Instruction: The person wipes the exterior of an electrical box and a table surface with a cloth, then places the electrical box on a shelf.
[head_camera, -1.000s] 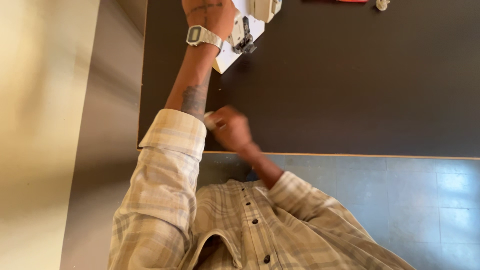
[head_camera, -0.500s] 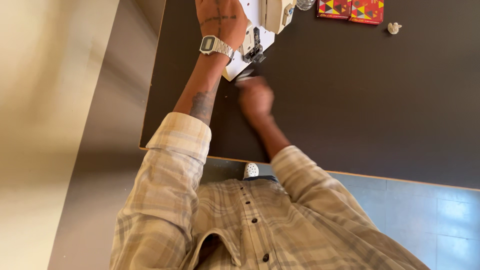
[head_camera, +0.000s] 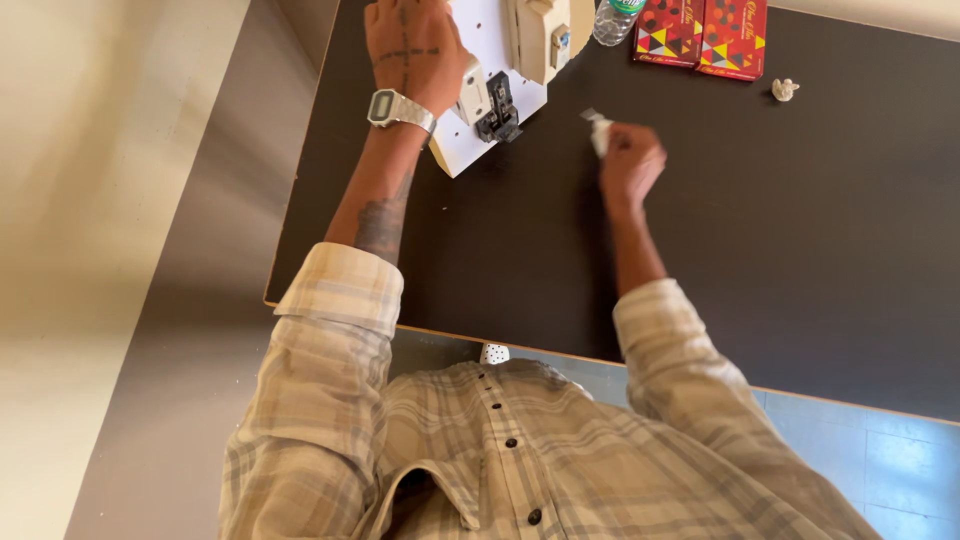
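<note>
My left hand (head_camera: 410, 45) rests on the near left corner of a small white sewing machine (head_camera: 505, 60) at the far side of the dark table (head_camera: 760, 230); a silver wristwatch (head_camera: 398, 108) is on that wrist. My right hand (head_camera: 630, 160) hovers over the table to the right of the machine, its fingers closed on a small white piece (head_camera: 598, 130) with a grey end. The machine's black presser part (head_camera: 498, 115) lies between the two hands.
Two red patterned boxes (head_camera: 705, 35) lie at the far edge, with a clear plastic bottle (head_camera: 615, 18) to their left. A small pale crumpled bit (head_camera: 785, 90) sits right of the boxes. The table's near edge (head_camera: 560, 352) runs close to my body.
My right hand has gone from the table's near edge forward and to the right, up beside the machine, with the small white piece in it. The left hand has stayed on the machine.
</note>
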